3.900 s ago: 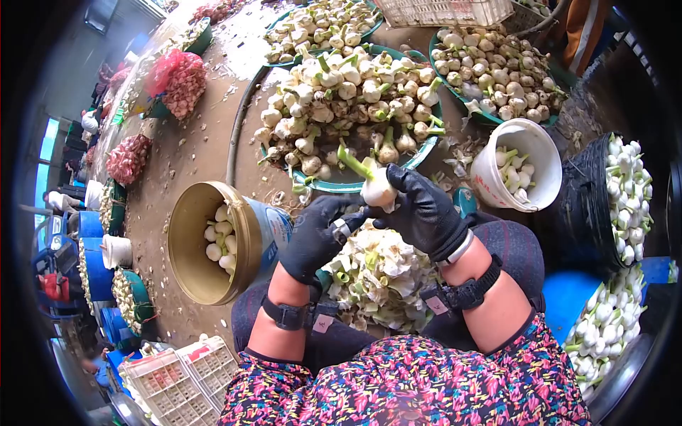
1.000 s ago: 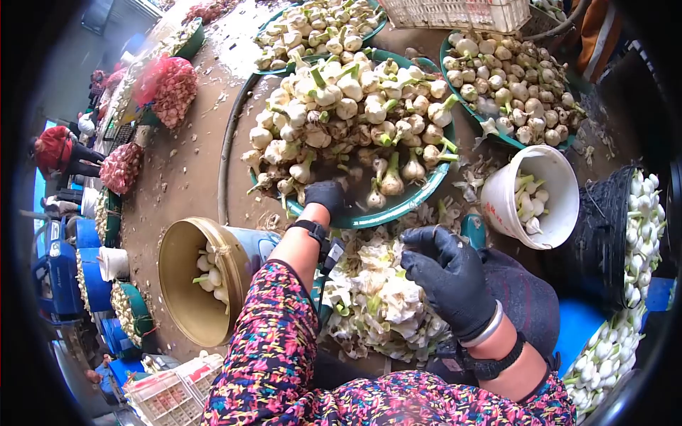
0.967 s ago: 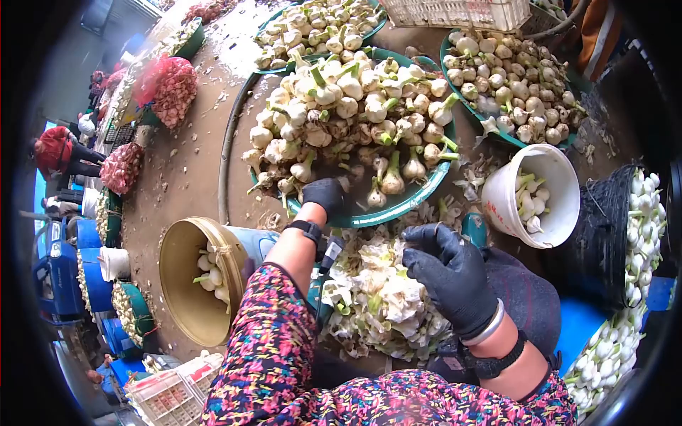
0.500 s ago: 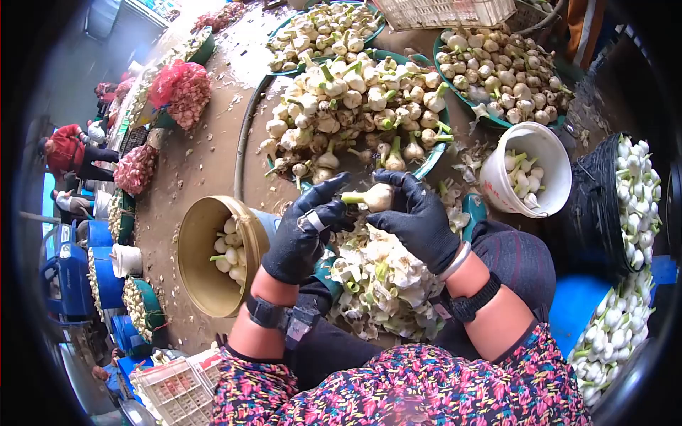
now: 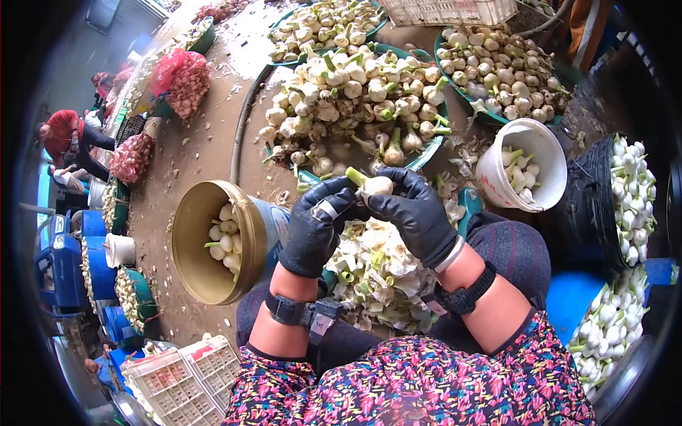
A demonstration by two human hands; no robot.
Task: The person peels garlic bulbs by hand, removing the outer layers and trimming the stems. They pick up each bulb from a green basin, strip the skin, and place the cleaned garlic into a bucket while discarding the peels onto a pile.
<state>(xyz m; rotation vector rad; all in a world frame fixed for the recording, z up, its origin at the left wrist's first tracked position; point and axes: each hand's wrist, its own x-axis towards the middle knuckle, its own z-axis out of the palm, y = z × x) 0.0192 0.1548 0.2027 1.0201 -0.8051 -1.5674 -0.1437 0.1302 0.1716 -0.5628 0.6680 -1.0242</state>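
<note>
A garlic bulb (image 5: 378, 186) with a short green stem is held up in front of me, its stem tilted up and to the left. My right hand (image 5: 418, 219), in a black glove, grips its right side between thumb and fingers. Black-gloved too, my left hand (image 5: 318, 226) is closed, with its fingertips against the bulb's left side by the stem. The inside of the left palm is hidden. Below both hands lies a heap of garlic peelings and cut stems (image 5: 376, 273). Just beyond them is a green-rimmed basin of untrimmed garlic bulbs (image 5: 431, 156).
A tan bucket (image 5: 186, 245) with peeled bulbs stands at left, a white bucket (image 5: 490, 172) at right. Further right is a black tub (image 5: 588, 206) of white bulbs. More basins, a hose (image 5: 241, 135), crates (image 5: 181, 390) and a person in red (image 5: 64, 138) surround the floor.
The bulb has turned so its stem points more upward, and has risen slightly. My left hand has moved right and up, closing in on it. The distant person in red has bent over.
</note>
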